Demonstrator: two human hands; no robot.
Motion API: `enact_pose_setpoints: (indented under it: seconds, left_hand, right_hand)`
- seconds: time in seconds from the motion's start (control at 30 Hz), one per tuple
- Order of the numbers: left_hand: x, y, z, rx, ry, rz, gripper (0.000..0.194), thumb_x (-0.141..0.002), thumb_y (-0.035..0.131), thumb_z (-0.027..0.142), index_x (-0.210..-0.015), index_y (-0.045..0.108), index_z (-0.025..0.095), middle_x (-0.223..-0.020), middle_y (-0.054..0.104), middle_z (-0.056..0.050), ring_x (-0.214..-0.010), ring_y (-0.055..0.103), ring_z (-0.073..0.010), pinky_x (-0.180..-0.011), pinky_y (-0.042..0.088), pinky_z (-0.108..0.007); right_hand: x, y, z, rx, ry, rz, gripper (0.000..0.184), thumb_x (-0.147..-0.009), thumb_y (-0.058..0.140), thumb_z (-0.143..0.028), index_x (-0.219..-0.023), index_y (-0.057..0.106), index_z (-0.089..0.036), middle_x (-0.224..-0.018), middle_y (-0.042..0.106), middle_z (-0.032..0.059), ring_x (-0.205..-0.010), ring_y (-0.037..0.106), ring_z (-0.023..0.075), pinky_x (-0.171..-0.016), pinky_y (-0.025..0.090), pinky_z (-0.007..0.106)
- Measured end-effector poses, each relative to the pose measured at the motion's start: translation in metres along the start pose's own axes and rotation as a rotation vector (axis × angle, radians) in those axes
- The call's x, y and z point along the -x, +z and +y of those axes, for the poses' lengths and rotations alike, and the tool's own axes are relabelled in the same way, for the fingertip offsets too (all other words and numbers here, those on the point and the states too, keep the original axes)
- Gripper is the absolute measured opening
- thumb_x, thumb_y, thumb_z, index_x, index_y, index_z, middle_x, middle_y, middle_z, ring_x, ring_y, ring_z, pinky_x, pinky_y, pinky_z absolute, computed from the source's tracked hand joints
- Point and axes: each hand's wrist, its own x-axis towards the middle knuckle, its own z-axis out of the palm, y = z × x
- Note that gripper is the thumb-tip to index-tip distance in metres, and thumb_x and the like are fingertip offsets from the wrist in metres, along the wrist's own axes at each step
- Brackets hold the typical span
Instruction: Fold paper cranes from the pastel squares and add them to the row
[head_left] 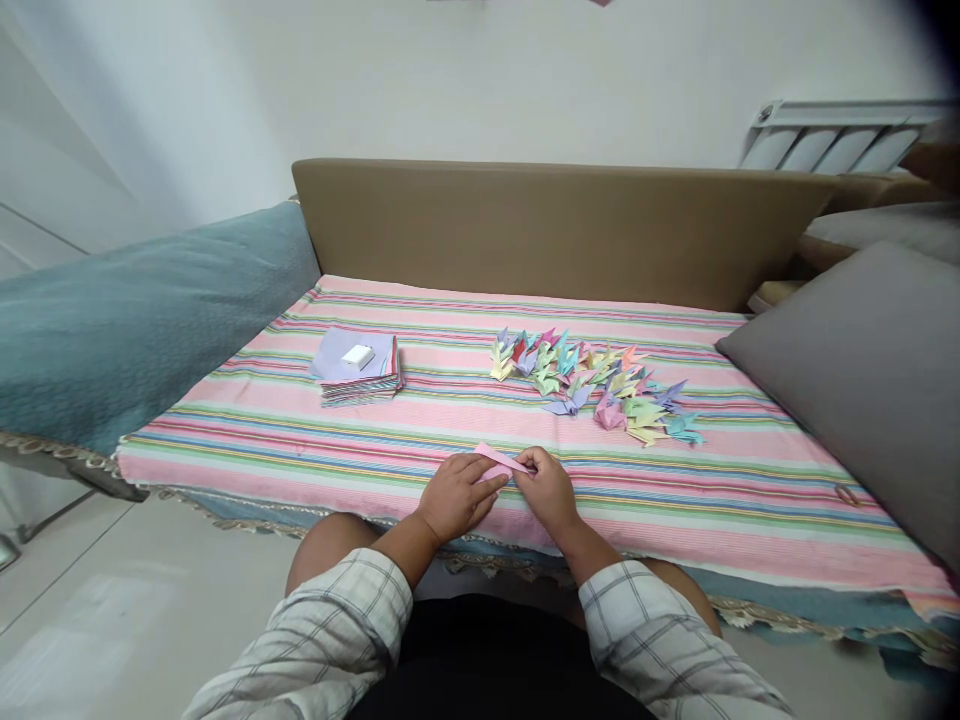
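Observation:
A partly folded piece of pink origami paper lies between my hands near the front of the striped cloth. My left hand rests over its left side, fingers pressed together on the paper. With thumb and fingertips, my right hand pinches the paper's right end. Fingers cover parts of the folds. Beyond my right hand, several folded paper cranes in many colours lie in a loose group. To the left stands a stack of coloured paper squares, with a small white block on top.
The cloth covers a sofa seat with a brown backrest behind. A blue-green covered armrest bounds the left. A large grey cushion leans at the right, near a small brownish loop-shaped object. A white radiator stands behind.

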Motion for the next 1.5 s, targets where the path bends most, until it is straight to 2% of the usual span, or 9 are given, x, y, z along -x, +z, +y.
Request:
enact_pose_setpoints:
  seconds: [0.27, 0.53, 0.73, 1.2, 1.5]
  left_hand:
    - [-0.001, 0.0, 0.0, 0.012, 0.002, 0.025, 0.031, -0.087, 0.05, 0.026, -0.116, 0.06, 0.027, -0.118, 0.059, -0.007, -0.113, 0.05, -0.0226, -0.092, 0.043, -0.04]
    - [0.0, 0.001, -0.002, 0.008, 0.011, 0.008, 0.032, -0.088, 0.048, 0.026, -0.118, 0.059, 0.028, -0.121, 0.058, -0.007, -0.114, 0.049, -0.0222, -0.093, 0.042, -0.041]
    - [-0.003, -0.002, 0.001, 0.017, -0.017, -0.008, 0.035, -0.088, 0.047, 0.028, -0.123, 0.055, 0.023, -0.117, 0.06, -0.008, -0.111, 0.051, -0.0218, -0.093, 0.042, -0.04]
    - [0.0, 0.0, -0.002, 0.023, -0.011, -0.022, 0.036, -0.088, 0.048, 0.027, -0.123, 0.056, 0.031, -0.12, 0.058, -0.007, -0.113, 0.049, -0.0227, -0.092, 0.042, -0.042]
    - [-0.002, -0.002, 0.0, 0.022, -0.006, 0.003, 0.034, -0.086, 0.049, 0.025, -0.119, 0.059, 0.03, -0.117, 0.059, -0.007, -0.111, 0.05, -0.0221, -0.091, 0.043, -0.04]
  right_hand:
    - [-0.001, -0.002, 0.0, -0.064, 0.025, -0.043, 0.013, -0.072, 0.057, -0.033, -0.078, 0.059, -0.022, -0.079, 0.065, 0.0008, -0.079, 0.059, 0.0187, -0.069, 0.045, 0.029]
    - [-0.004, -0.007, -0.002, -0.009, 0.017, -0.083, 0.021, -0.077, 0.054, -0.039, -0.069, 0.061, -0.021, -0.072, 0.064, 0.0011, -0.075, 0.057, 0.0181, -0.066, 0.041, 0.027]
    - [-0.005, -0.007, 0.0, -0.008, 0.005, -0.122, 0.018, -0.078, 0.054, -0.036, -0.071, 0.062, -0.021, -0.076, 0.066, 0.0016, -0.075, 0.057, 0.0177, -0.066, 0.04, 0.026]
    - [-0.009, -0.011, 0.004, 0.016, -0.079, -0.188, 0.011, -0.078, 0.052, -0.026, -0.074, 0.061, -0.021, -0.078, 0.066, 0.0014, -0.079, 0.057, 0.0183, -0.068, 0.04, 0.027]
    - [-0.005, -0.012, 0.0, -0.086, -0.02, -0.173, 0.006, -0.073, 0.057, -0.028, -0.072, 0.057, -0.023, -0.084, 0.068, 0.0005, -0.083, 0.06, 0.0183, -0.073, 0.044, 0.029]
